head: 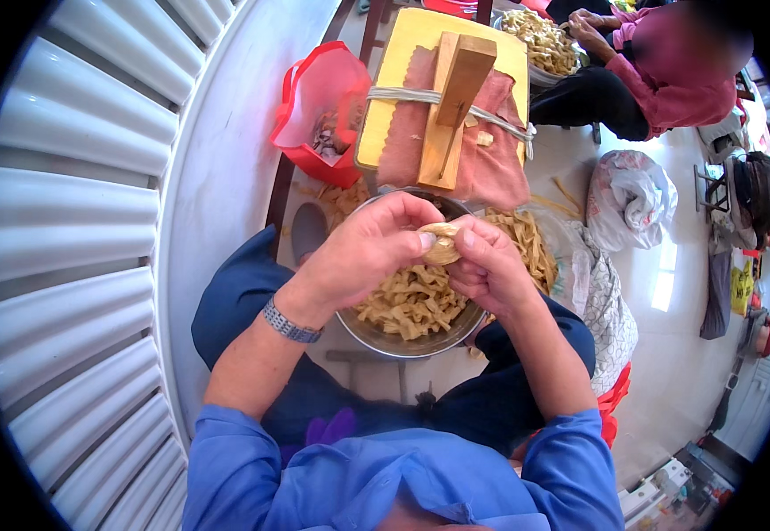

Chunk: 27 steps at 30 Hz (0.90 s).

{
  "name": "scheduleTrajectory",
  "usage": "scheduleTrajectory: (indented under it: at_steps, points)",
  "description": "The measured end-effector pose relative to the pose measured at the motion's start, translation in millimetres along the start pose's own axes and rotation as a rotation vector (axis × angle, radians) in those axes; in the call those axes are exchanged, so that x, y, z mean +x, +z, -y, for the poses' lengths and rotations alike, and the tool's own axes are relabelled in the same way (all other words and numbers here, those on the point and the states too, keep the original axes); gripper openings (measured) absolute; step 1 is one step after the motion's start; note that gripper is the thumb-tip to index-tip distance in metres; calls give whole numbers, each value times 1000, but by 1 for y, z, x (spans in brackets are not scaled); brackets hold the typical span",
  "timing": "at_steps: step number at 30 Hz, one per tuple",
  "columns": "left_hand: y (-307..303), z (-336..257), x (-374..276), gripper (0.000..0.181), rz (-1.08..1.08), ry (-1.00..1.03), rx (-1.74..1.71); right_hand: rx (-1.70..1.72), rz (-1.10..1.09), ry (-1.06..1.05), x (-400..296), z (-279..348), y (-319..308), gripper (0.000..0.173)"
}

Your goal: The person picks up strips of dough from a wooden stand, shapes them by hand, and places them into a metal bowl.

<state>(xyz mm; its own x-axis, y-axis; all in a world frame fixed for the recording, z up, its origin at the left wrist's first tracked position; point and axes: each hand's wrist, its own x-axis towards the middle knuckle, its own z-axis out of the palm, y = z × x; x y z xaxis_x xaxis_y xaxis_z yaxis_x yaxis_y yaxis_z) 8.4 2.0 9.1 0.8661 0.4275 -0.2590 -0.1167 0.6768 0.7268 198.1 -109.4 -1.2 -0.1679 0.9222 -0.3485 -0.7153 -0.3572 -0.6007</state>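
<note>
Both hands meet above a metal basin [411, 346] full of pale yellow-brown folded strip pieces [418, 302]. Between their fingertips is a small coiled bundle of yellowish strip [441, 245]. My left hand [375, 242] pinches its left side with thumb and fingers, a metal-banded watch [291, 321] on the wrist. My right hand [491, 262] holds its right side, the thumb on top and the fingers curled beneath. Just beyond the hands, a wooden fixture [464, 79] is tied with pale cord [403, 94] over a reddish cloth [401, 143] on a yellow board [415, 30].
A red bag [324, 109] stands left of the board. Loose strips [531, 249] lie right of the basin, near a white plastic bag [630, 199] and patterned cloth [607, 318]. A white radiator [73, 219] lines the left. At upper right a seated person [677, 73] handles similar pieces over another basin.
</note>
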Motion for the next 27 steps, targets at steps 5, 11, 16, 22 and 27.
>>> scheduleTrajectory:
  at_steps: [5, 11, 16, 22, 27]
  points:
    - [-6, 15, -3, 29, -62, 74, -73, -424, -100, -16, 3, 11, 9, 25]
    - [-4, 15, 3, 31, -187, 220, 142, -918, -241, -206, 11, 2, 5, 24]
    - [4, 11, 6, 29, -161, 266, 193, -276, -155, -44, 7, 11, 2, 21]
    - [16, 18, 3, 44, -143, 376, 615, -276, -136, 36, 7, 2, 10, 31]
    - [7, 19, -1, 43, -228, 453, 809, -296, -160, 130, 11, -14, 21, 30]
